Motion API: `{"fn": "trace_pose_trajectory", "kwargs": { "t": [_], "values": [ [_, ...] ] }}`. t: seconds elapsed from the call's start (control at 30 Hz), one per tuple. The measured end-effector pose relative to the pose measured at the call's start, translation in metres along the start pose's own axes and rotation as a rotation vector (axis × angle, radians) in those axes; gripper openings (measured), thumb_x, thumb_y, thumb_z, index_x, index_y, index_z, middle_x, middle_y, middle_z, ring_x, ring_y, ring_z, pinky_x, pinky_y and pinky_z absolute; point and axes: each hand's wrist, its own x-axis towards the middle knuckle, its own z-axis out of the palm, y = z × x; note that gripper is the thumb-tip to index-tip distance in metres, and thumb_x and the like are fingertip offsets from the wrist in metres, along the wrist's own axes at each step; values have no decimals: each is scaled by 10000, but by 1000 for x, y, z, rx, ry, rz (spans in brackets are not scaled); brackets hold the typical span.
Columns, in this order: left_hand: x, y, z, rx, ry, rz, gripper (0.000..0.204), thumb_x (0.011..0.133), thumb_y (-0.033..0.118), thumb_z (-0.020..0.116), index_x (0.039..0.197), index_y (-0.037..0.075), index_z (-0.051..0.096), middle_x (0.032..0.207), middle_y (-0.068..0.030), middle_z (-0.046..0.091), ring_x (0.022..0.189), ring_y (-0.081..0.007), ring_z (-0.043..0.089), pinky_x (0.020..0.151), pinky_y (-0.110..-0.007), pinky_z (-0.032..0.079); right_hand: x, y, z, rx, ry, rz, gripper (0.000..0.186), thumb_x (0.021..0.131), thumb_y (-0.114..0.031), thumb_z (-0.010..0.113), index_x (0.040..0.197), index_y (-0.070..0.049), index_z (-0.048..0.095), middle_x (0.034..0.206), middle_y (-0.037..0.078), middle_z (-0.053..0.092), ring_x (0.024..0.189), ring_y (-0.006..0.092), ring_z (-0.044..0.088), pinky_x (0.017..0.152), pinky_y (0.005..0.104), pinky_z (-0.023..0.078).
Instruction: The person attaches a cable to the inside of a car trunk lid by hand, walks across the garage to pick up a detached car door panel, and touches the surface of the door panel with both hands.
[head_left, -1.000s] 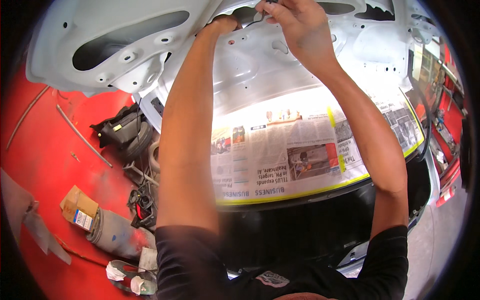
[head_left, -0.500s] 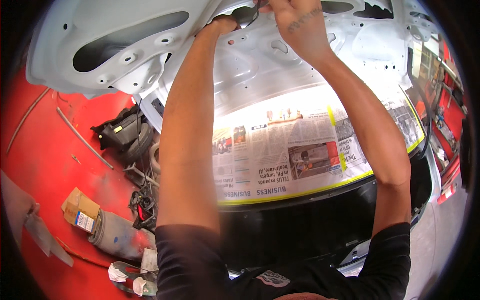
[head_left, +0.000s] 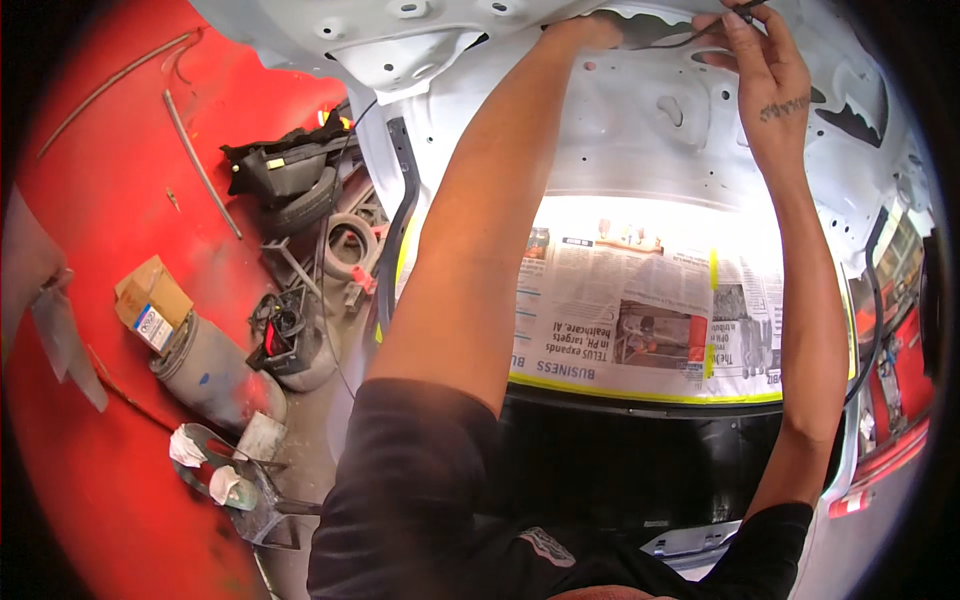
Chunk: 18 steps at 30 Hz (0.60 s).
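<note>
A white metal car panel [head_left: 640, 130], full of holes and pressed shapes, spans the top of the view. My left hand [head_left: 592, 36] reaches into a dark opening in the panel, and its fingers are hidden. Up at the top right, my right hand [head_left: 765, 65] pinches a thin black cable [head_left: 682, 42] between thumb and fingers. The cable runs left from there into the same opening. A darker piece, perhaps a connector, shows at the right fingertips.
Newspaper [head_left: 570, 310] edged with yellow tape covers the area beyond the dark trunk [head_left: 620, 460]. On the left stand a grey drum [head_left: 215, 375] with a cardboard box [head_left: 155, 300], a stool [head_left: 262, 500] and loose car parts [head_left: 290, 175] by a red wall [head_left: 90, 230].
The view has swung left. My right hand has moved away from my left, and a longer stretch of black cable shows between them. My left hand stays at the opening.
</note>
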Motion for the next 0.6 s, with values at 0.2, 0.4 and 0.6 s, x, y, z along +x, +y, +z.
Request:
{"fn": "trace_pose_trajectory", "kwargs": {
  "t": [0.2,0.4,0.6],
  "values": [
    [-4,-1,-3,12,-8,-18,466,1004,238,470,1397,-8,518,1293,-253,660,1125,-399,690,975,-520,526,1,9,2,-71,52,147,299,1066,-276,559,1215,-18,584,924,86,698,799,152,668,719,285,556],
    [1,19,-11,14,-20,-19,481,1004,234,462,1418,-8,501,1310,-261,650,1138,-406,683,991,-524,518,-5,13,-14,-154,40,103,301,1052,-267,560,1176,2,610,890,75,696,807,151,655,734,297,550],
    [-11,31,-19,50,-70,-49,496,1005,230,455,1439,-9,483,1327,-269,640,1152,-413,677,1008,-528,510,-11,23,-17,-201,29,169,266,1029,-189,589,1172,28,644,892,63,691,801,140,646,718,296,539]
  ]
}}
